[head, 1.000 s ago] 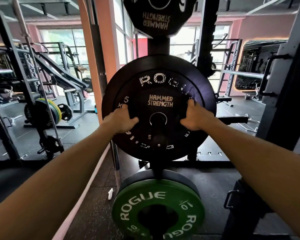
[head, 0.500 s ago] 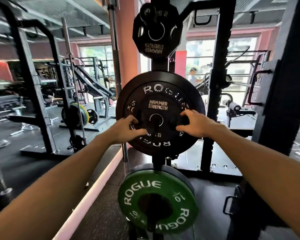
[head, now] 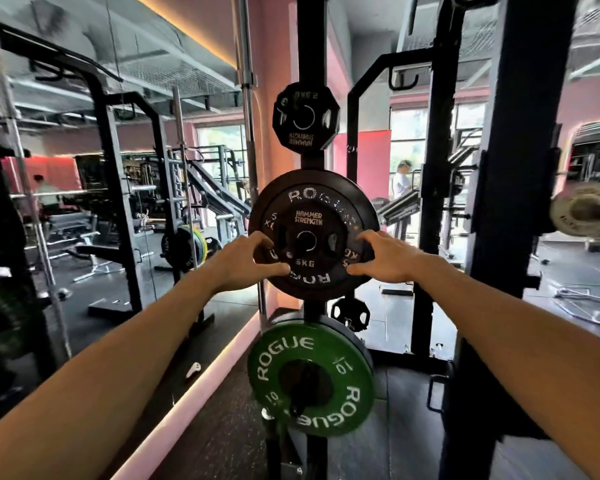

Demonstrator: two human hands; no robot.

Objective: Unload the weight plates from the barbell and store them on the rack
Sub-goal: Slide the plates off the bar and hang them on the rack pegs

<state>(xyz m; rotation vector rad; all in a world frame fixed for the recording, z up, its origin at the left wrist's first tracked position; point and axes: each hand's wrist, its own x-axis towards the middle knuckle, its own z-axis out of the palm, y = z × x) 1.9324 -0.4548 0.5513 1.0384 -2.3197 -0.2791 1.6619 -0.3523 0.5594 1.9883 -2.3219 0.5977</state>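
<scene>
Black small plate [head: 307, 233] is sitting on the rack [head: 310, 46] peg; left hand [head: 243, 263] and right hand [head: 387, 259] are hovering half-open, seemingly gripping nothing, probably releasing it.

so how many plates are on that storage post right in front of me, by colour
Black plates: 3, the small Hammer Strength plate on top, the small Hammer Strength 5 kg plate and the bigger Rogue plate behind it
Green plates: 1, the Rogue 10 plate at the bottom
Total: 4 that show clearly. A dark plate edge behind the green one may be another.
</scene>
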